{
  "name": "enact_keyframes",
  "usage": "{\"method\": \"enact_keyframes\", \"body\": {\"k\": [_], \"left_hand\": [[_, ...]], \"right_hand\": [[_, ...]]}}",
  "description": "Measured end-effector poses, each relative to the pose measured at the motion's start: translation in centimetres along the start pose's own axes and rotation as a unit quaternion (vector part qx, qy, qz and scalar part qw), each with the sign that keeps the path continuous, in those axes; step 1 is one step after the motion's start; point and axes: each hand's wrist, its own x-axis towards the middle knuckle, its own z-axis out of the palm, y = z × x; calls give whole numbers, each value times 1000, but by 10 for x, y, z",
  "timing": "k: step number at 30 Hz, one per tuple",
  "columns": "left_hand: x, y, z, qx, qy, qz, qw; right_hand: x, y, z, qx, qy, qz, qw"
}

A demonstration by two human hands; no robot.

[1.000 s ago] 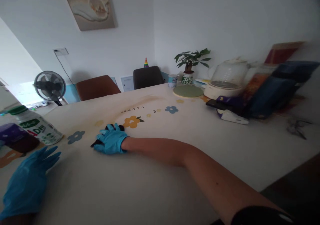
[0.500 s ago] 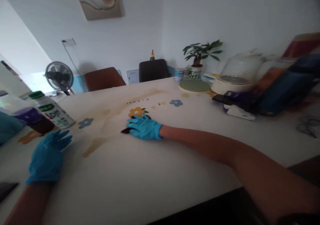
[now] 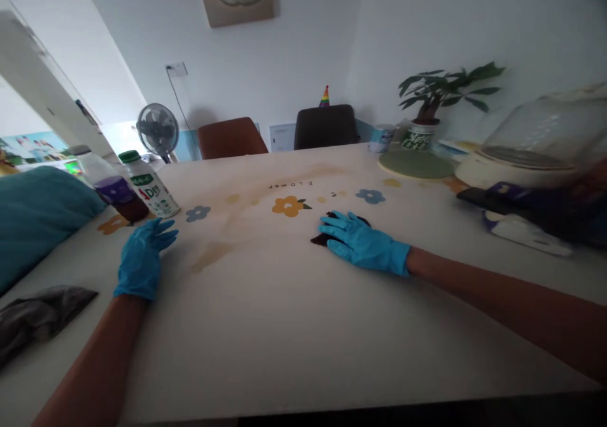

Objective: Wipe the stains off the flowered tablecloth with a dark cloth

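The right hand (image 3: 363, 245), in a blue glove, lies flat and palm down on a small dark pad (image 3: 319, 240) in the middle of the table (image 3: 265, 338). Its fingers are stretched out over the pad rather than curled round it, and only the pad's left corner and a sliver at its far edge show from under the glove. The pad sits just near and to the right of an orange flower (image 3: 288, 206) printed on the pale tablecloth. The left hand (image 3: 141, 257), also gloved in blue, rests open on the cloth well to the left, fingers spread and pointing away, holding nothing. Between the two hands a brownish smear (image 3: 212, 255) runs across the cloth toward the far side. Just beyond the left hand stand two bottles, touching or nearly so: a white one with a green cap (image 3: 149, 186) and a clear one with dark purple liquid (image 3: 112, 188). At the left edge lie a teal cushion (image 3: 33, 215) and, nearer, a crumpled dark grey cloth (image 3: 38, 313). On the far right are a round green mat (image 3: 416, 164), a potted plant (image 3: 434, 95) and a glass-domed appliance (image 3: 535, 148) — blurred at the edge of view.
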Motion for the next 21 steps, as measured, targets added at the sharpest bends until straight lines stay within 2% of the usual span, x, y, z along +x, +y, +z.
{"method": "enact_keyframes", "body": {"k": [3, 8, 11, 14, 18, 21], "left_hand": [[-3, 2, 7, -6, 35, -9, 999], [-5, 4, 11, -21, 48, -24, 998], [-3, 1, 11, -28, 50, -22, 998], [-1, -5, 9, -27, 39, -17, 999], [0, -12, 6, -20, 24, 0, 1000], [1, -13, 4, -13, 21, -3, 1000]], "right_hand": [[42, -11, 5, 7, -6, -13, 1000], [138, -49, 13, 17, -23, -4, 1000], [192, -82, 21, 46, -26, -27, 998], [235, -122, 31, 92, -26, -88, 992], [279, -178, 49, 100, -38, -144, 984], [303, -209, 62, 98, -31, -155, 983]]}}
